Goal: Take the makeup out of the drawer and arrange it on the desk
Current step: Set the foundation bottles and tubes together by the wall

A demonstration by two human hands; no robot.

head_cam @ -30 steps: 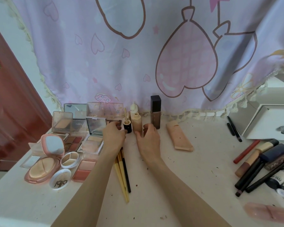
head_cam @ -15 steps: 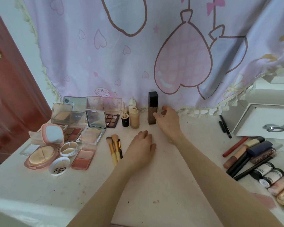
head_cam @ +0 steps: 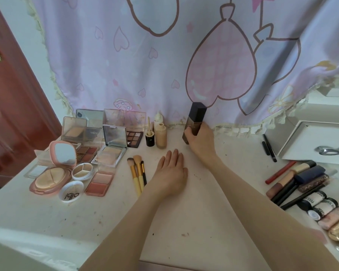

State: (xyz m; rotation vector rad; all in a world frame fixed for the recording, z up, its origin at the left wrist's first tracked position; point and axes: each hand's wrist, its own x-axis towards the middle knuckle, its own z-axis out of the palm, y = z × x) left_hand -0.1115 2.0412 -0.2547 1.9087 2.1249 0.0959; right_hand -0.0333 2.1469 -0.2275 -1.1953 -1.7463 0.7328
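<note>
**Dark bottle tipped in hand at the curtain**

The right hand (head_cam: pixel 201 141) grips the dark bottle (head_cam: pixel 195 122) around its lower half, fingers and thumb curled on it, and the bottle now leans to the right with its base lifted or only just touching the desk (head_cam: pixel 184 222). Half a second ago it stood upright in the same spot, with the hand only closing in on it, so the change is from reaching to holding. The left hand (head_cam: pixel 171 171) lies flat and relaxed on the desk just in front of the bottle, holding nothing; a second ago it was up among the small bottles.

Left of the dark bottle stand the beige bottle (head_cam: pixel 160 136) and a small black pot (head_cam: pixel 149 136), and further left are the open palettes (head_cam: pixel 114 141). The brushes (head_cam: pixel 138 173) lie in front and to the left, beside the left hand. Well to the right of the bottle a loose heap of tubes and pencils (head_cam: pixel 301 182) waits near the white drawer (head_cam: pixel 317 141) (these look unsorted as yet).

My reading: the bottle is being repositioned within the back row, and the right-hand heap is the larger share of the work left.
</note>
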